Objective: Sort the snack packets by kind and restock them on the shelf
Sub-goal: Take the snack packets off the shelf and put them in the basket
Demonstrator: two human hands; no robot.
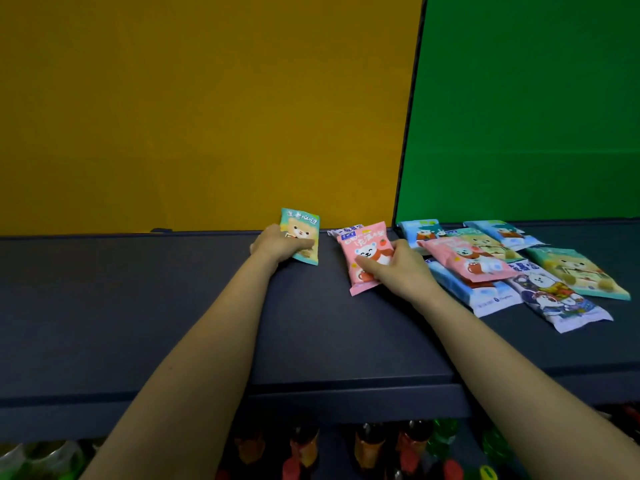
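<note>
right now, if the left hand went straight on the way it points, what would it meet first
Most likely the yellow back panel. The left hand grips the teal bear packet upright near the rear edge of the shelf; nothing else shows between them, though the remaining depth is unclear.

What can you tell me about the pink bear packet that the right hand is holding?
The pink packet is a sealed, puffy pouch of glossy film with crimped ends. Its front shows a smiling white cartoon bear, a small red fruit and white lettering. It sits slanted on the dark shelf top, left of the packet pile. The right hand grips its right side, thumb across the front. A white-and-blue packet peeks out behind its top.
</note>
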